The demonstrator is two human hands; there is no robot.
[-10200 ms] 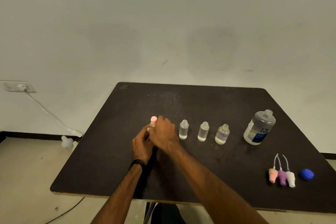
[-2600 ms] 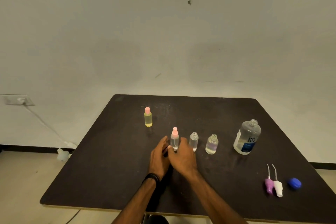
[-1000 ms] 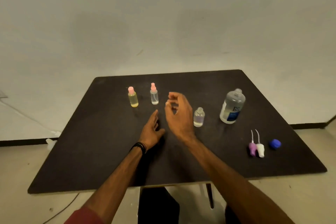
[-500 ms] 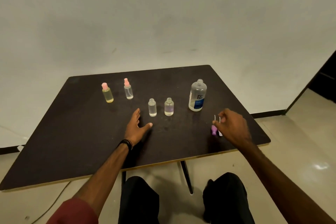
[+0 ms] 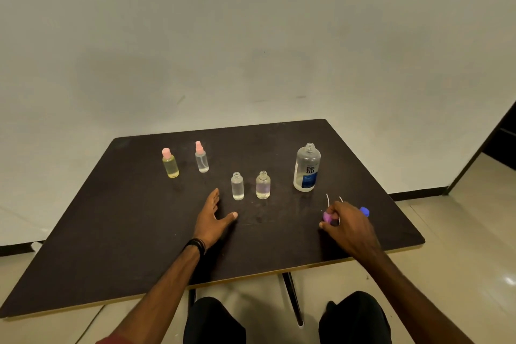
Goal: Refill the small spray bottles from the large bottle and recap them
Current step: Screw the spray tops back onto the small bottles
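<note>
Two small spray bottles now stand capped in the upper left of the tabletop (image 5: 111, 232): the yellow-filled bottle (image 5: 170, 163) and, just to its right, the clear bottle with the pink sprayer (image 5: 201, 157), which a moment ago was still being handled near the middle and has since been set back beside the first. That leaves two open small bottles near the centre of the frame, the clear uncapped bottle (image 5: 237, 186) and the faintly tinted uncapped bottle (image 5: 263, 185), both upright, liquid showing in each, necks bare.

The right hand (image 5: 349, 225) has left the bottles and travelled to the right of the frame, where the loose sprayer tops lie. Its fingers are curled down around the purple sprayer top (image 5: 327, 216); the thin white dip tubes (image 5: 328, 199) stick up past the knuckles. A second top seems to lie under the hand, but I cannot tell whether it is also gripped. The blue cap (image 5: 364, 211) peeks out just behind the hand.

The left hand (image 5: 213, 218) rests flat on the tabletop, fingers straight and spread, holding nothing, just left of the clear uncapped bottle.

The large bottle (image 5: 306, 167) stands open, upright, right of the small ones. Judging by this, filling looks finished and capping the third bottle is the step in hand.
</note>
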